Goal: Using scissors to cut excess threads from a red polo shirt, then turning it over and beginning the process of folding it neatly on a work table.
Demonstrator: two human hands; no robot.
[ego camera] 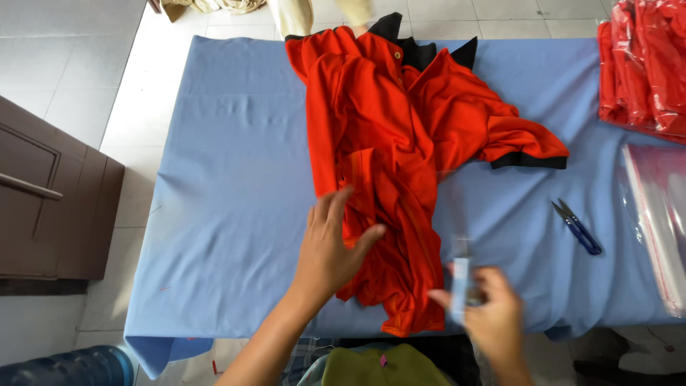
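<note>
While the left hand [332, 246] is pressed flat and open on the red shirt [389, 143], a small blurred object [461, 282] is pinched by the right hand [493, 318]. Judged soft, light and limp, the shirt is best gripped at its hem.

the left half of the blue table cloth [229, 179] lay open for a hand to pass. the red shirt [386, 157] filled the middle; snips [577, 227], a clear bag [661, 214] and stacked red packs [643, 64] crowded the right.

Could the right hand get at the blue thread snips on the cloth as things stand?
Probably yes: the thread snips lie in the open on the blue cloth, nothing between. But the right hand already holds a small, blurred object.
</note>
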